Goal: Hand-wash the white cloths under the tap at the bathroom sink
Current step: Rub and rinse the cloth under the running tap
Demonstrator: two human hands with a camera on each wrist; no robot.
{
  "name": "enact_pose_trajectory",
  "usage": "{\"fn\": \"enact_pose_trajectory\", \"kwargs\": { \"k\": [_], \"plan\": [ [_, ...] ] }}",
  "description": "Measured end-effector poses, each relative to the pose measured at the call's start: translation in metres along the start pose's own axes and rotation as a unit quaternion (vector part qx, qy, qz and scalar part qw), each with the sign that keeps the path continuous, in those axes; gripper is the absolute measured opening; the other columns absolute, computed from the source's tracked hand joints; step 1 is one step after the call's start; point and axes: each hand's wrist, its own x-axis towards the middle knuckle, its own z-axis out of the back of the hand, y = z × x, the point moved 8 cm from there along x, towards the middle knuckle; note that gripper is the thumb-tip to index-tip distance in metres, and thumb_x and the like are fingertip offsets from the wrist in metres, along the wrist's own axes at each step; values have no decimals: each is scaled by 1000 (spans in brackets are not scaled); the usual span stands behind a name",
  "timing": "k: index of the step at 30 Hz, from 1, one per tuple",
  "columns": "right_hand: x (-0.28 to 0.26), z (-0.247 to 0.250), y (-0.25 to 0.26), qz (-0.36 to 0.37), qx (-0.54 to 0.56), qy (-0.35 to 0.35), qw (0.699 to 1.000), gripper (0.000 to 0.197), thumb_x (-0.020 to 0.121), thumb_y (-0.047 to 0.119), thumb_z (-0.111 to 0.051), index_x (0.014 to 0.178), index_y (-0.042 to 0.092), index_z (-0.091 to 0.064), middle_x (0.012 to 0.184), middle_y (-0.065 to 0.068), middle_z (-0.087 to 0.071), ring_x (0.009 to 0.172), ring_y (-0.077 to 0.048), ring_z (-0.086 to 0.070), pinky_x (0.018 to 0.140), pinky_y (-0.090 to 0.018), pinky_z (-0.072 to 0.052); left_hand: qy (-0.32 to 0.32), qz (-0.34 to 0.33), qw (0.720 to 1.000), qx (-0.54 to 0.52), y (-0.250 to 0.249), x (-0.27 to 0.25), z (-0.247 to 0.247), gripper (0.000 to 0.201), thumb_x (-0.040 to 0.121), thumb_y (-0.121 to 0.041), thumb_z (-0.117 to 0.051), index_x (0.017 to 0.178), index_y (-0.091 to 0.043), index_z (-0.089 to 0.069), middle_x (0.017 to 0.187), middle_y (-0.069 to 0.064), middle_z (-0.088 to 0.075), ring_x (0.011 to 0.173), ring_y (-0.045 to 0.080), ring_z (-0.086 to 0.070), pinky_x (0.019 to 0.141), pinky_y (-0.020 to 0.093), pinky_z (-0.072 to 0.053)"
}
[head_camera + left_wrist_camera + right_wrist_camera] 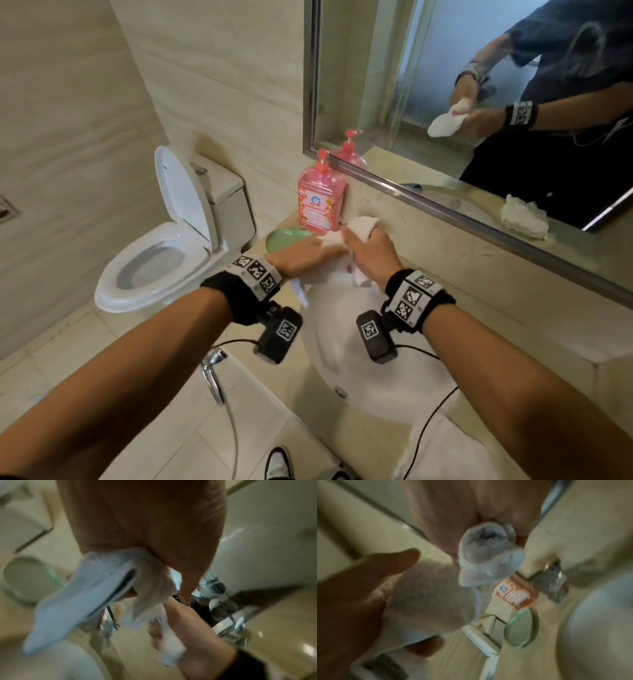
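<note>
A white cloth (363, 224) is bunched between both hands above the far left rim of the white sink (346, 346). My left hand (327, 245) grips one end; a blurred fold of the cloth (82, 599) hangs out below its palm. My right hand (358, 236) is curled round the other end, and a rolled lump of the cloth (482, 555) pokes out of its fist. The chrome tap (551, 585) stands just behind the hands and is hidden in the head view. Both wrist views are blurred.
A pink soap pump bottle (320, 202) and a green soap dish (284, 238) stand on the counter left of the hands. The toilet (164, 246) with its lid up is further left. The mirror (479, 102) reflects a second crumpled white cloth (524, 216).
</note>
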Motion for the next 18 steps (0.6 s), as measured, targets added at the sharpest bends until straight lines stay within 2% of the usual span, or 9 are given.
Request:
{"fn": "enact_pose_trajectory", "kwargs": {
  "k": [1,3,5,7,10,12,14,16,18],
  "plan": [
    [1,4,0,23,-63,21,998,47,85,56,-69,106,15,-63,97,-6,-72,82,-24,-71,64,-38,-59,20,-2,987,158,3,-1,6,59,82,-63,-63,117,-16,-62,108,4,-68,98,24,-67,73,28,-56],
    [-2,9,5,67,-187,69,978,53,75,65,-73,91,17,-57,80,-2,-71,69,-16,-70,56,-26,-53,-7,26,915,404,15,-3,26,81,64,-64,-79,122,-13,-53,107,-1,-65,99,23,-64,77,30,-51],
    [-5,10,5,80,-273,138,949,69,70,76,-70,83,9,-54,65,-7,-69,48,-8,-63,43,-16,-42,-55,63,877,473,27,-3,43,86,69,-55,-81,128,-10,-36,106,6,-63,96,29,-63,75,32,-47],
    [-11,5,-1,73,-370,225,899,84,64,84,-66,91,5,-59,65,-11,-69,44,-8,-60,39,-14,-40,-66,62,895,437,34,0,49,66,84,-49,-68,127,-16,-30,110,11,-63,89,30,-62,76,35,-48],
    [-17,2,-14,53,-456,270,846,91,58,78,-75,120,14,-52,105,-7,-69,91,-21,-67,82,-32,-56,-27,15,919,392,31,4,44,29,93,-38,-60,117,-23,-52,121,7,-50,95,25,-55,88,34,-44],
    [-16,0,-8,125,-470,223,845,70,73,55,-77,122,20,-41,112,-1,-60,98,-25,-59,87,-39,-50,-18,-38,917,397,21,3,38,19,91,-30,-64,106,-19,-68,118,4,-52,103,23,-56,89,29,-42],
    [-19,-1,3,208,-447,188,849,34,87,41,-69,107,23,-49,109,2,-55,98,-24,-55,86,-37,-46,-27,-50,922,383,17,0,43,19,88,-33,-70,95,-15,-74,96,1,-63,90,20,-60,71,24,-39],
    [-17,7,7,236,-397,174,870,26,91,40,-67,106,20,-64,121,1,-54,114,-21,-50,97,-39,-43,-28,-35,943,329,19,-4,54,27,84,-40,-73,87,-14,-74,74,0,-62,71,17,-56,64,27,-40],
    [-11,18,8,218,-284,164,919,24,91,35,-70,107,17,-72,118,0,-64,111,-18,-56,94,-38,-47,-22,-24,974,224,26,-8,63,27,82,-42,-75,82,-15,-74,70,0,-64,67,13,-55,66,29,-43]
  ]
}}
